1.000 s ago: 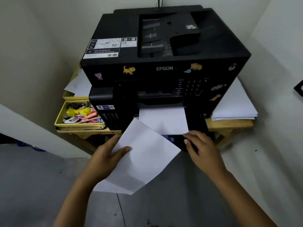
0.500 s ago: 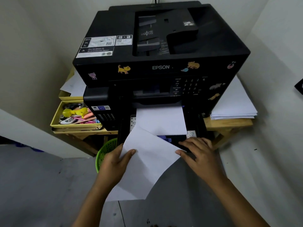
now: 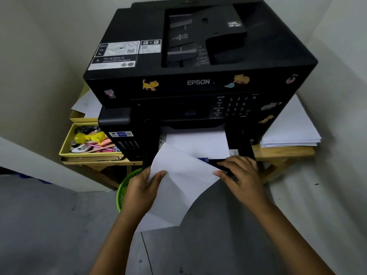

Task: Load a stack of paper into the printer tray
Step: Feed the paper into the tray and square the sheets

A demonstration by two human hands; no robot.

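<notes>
A black Epson printer (image 3: 198, 82) stands on a wooden table. Its paper tray (image 3: 241, 153) is pulled out at the front, with white paper (image 3: 198, 143) lying in it. My left hand (image 3: 142, 189) grips a thin stack of white sheets (image 3: 180, 181) by the left edge, thumb on top; the stack is held tilted with its far corner over the tray. My right hand (image 3: 240, 175) rests on the tray's front right rim, and its thumb touches the stack's right corner.
A yellow drawer box (image 3: 69, 143) with small stationery sits left of the printer. A spare pile of white paper (image 3: 292, 132) lies on the wooden table (image 3: 286, 152) to the right. A green basket (image 3: 124, 189) stands below the left hand. Walls close in on both sides.
The tray has slid out toward me. My left hand has brought the sheets nearer the tray and turned them more upright, and my right thumb now touches their right corner.
</notes>
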